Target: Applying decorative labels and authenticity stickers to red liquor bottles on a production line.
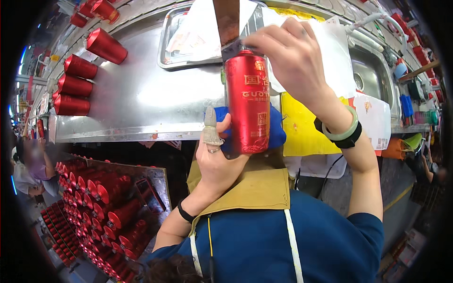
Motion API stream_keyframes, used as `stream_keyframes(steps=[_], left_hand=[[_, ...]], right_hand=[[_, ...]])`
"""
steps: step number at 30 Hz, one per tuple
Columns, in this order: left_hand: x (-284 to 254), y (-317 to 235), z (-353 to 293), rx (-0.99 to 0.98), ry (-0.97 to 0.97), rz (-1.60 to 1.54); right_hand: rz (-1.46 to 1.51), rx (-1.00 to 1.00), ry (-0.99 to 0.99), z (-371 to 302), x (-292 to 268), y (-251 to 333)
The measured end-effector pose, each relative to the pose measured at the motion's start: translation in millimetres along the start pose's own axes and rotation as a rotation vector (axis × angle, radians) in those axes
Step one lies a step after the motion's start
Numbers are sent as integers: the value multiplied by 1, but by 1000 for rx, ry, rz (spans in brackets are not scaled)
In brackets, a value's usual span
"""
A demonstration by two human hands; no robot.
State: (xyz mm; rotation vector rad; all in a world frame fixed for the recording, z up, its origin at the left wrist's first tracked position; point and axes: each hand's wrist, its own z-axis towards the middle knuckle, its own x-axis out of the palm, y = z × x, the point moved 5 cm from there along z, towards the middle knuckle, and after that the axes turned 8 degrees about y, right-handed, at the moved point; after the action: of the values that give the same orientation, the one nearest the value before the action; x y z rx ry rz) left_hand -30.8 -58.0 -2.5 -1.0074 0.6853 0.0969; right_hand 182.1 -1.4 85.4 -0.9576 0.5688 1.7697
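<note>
A shiny red bottle (247, 111) with gold print stands nearly upright in front of me. My left hand (219, 162) grips it low down, with the thumb and palm against its base. A ribbed grey rubber finger cover (211, 127) is on one finger of that hand, which points up beside the bottle. At the bottle's neck my right hand (292, 56) is closed in a pinch. Its fingers hide what lies between them and are slightly blurred. Behind the bottle's lower part is a blue cloth (277, 127).
Several red bottles (107, 45) lie on the metal bench (141, 101) at left. Beyond are a metal tray (163, 45) with papers and a brown upright strip (227, 21). A yellow cloth (302, 132) and a sink (373, 66) are at right. A bottle-filled crate (162, 181) stands lower left.
</note>
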Motion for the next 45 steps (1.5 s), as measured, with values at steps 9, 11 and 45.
stream_keyframes(steps=[9, 11, 45], left_hand=[[0, 13, 0, -40, 135, -9], [-4, 14, 7, -96, 184, -95], [2, -15, 75, 173, 224, 263]], right_hand=[[443, 51, 67, -49, 11, 38], [262, 179, -98, -31, 11, -11], [760, 711, 283, -110, 24, 89]])
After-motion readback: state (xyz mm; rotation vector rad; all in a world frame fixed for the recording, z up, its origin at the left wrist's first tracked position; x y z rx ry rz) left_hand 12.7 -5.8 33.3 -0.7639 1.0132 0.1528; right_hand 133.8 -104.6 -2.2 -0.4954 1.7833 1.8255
